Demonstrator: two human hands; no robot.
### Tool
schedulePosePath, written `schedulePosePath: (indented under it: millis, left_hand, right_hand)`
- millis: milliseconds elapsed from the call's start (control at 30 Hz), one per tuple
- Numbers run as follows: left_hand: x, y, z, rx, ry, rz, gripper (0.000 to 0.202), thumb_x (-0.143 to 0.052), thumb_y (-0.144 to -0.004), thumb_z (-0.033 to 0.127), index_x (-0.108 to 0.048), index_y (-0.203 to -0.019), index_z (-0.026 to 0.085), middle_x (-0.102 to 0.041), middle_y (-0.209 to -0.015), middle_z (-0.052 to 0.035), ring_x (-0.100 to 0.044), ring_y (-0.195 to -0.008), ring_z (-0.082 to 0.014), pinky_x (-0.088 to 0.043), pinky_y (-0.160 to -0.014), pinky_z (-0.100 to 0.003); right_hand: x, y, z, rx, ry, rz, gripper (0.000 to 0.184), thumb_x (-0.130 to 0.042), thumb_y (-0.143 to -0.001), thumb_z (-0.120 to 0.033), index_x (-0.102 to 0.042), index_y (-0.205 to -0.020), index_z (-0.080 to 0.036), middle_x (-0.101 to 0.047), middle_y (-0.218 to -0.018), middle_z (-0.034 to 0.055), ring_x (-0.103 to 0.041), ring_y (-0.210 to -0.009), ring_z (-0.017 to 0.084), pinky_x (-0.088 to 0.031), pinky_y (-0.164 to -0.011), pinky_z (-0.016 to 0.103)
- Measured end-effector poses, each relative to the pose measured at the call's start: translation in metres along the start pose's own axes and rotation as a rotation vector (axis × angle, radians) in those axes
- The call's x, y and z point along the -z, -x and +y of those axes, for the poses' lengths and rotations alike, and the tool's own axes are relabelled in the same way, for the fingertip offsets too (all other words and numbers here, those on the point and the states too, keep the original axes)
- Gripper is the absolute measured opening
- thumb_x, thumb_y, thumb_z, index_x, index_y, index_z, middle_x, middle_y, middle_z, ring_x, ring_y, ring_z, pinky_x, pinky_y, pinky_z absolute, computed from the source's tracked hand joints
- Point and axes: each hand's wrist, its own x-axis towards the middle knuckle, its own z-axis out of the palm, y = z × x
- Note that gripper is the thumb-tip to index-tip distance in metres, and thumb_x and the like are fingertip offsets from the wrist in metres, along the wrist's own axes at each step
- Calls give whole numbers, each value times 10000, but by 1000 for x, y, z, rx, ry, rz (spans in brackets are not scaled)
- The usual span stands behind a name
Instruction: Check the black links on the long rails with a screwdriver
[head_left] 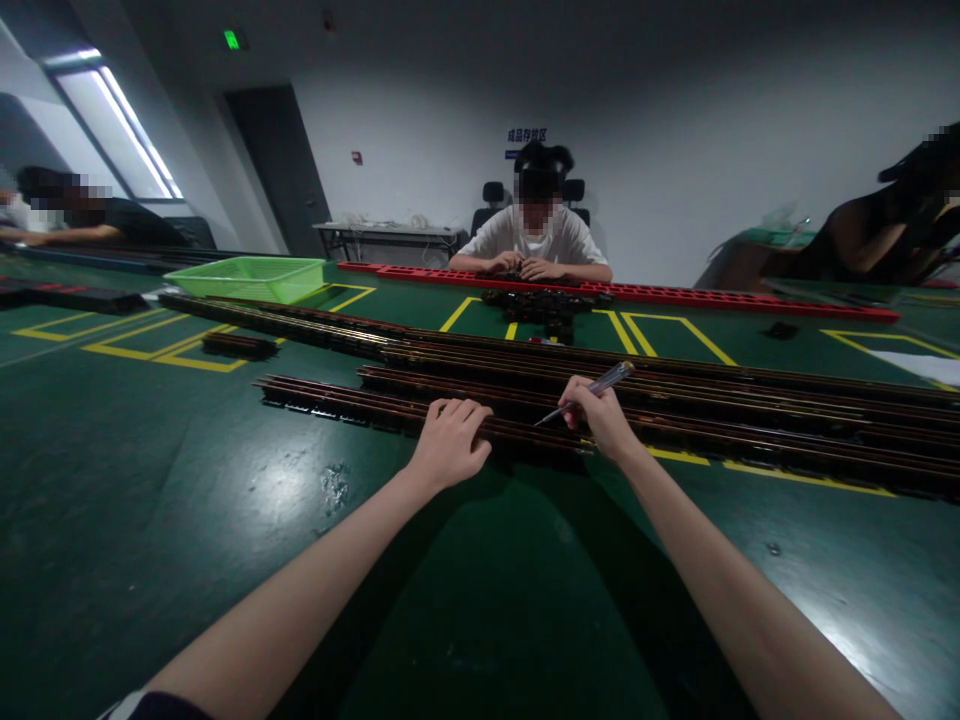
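Note:
My right hand is closed around a screwdriver with a see-through handle. Its thin shaft slants down to the left, the tip at or just above the nearest dark strip. This long, narrow strip carries thin copper-coloured lines along its length. My left hand lies over the same strip, fingers bent across its far side and thumb on the near side. Just beyond both hands, more long dark strips lie side by side. Small details under the screwdriver tip are too dark to make out.
A green table with yellow tape outlines holds a short dark piece, a light green basket and a long red rail. Across from me a person handles small dark parts. Other people sit left and right.

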Motion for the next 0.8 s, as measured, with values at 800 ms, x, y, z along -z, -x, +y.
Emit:
schedulePosePath:
  millis: [800]
  left_hand:
    - [1, 0, 3, 6, -15, 3, 324, -449, -815, 351, -561, -1061, 171, -618, -1086, -76, -528, -1026, -231, -334, -937, -422]
  right_hand:
    - [1, 0, 1, 2, -21, -13, 161, -518, -650, -245, -510, -504, -179, -473, -417, -35, -421, -380, 77, -330, -391, 204]
